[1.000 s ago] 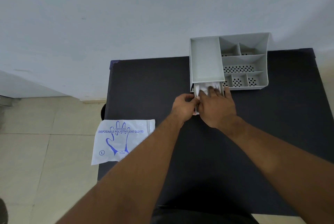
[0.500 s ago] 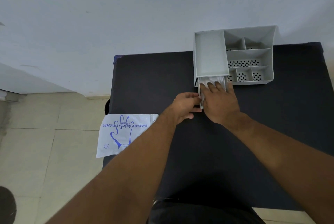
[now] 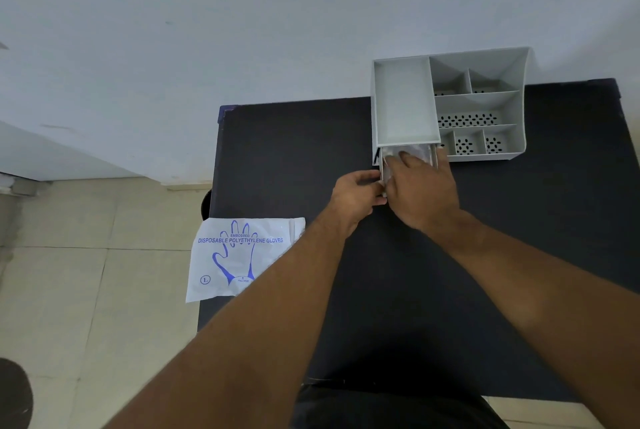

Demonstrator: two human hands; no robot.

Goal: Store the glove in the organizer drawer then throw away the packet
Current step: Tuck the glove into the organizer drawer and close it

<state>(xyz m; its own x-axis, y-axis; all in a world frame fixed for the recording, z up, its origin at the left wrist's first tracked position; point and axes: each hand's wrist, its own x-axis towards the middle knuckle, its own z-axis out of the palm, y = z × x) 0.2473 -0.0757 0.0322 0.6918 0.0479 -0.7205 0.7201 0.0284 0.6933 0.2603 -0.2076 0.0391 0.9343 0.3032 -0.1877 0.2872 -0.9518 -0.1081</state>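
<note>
A white packet (image 3: 242,257), printed with a blue hand outline, is lying at the left edge of the black table (image 3: 294,158), one end hanging over the tiled floor (image 3: 86,272) and its right corner hidden behind the left forearm. That forearm is reaching up from the lower left, and the left hand (image 3: 353,196) is curling its fingers around the left front corner of the drawer (image 3: 382,169), gripping its edge. Just beside it, the right hand (image 3: 420,189) is lying palm down with fingers extended, pressing flat on the glove (image 3: 412,151) inside the pulled-out drawer. The hand is covering most of the glove, so only a pale, crumpled patch is showing; it appears to be sitting wholly inside, though that is hard to make out. The drawer is sliding from beneath the grey organizer (image 3: 485,99), which is standing at the table's far edge against the wall (image 3: 242,30). Both arms are being cut off by the frame's bottom.
</note>
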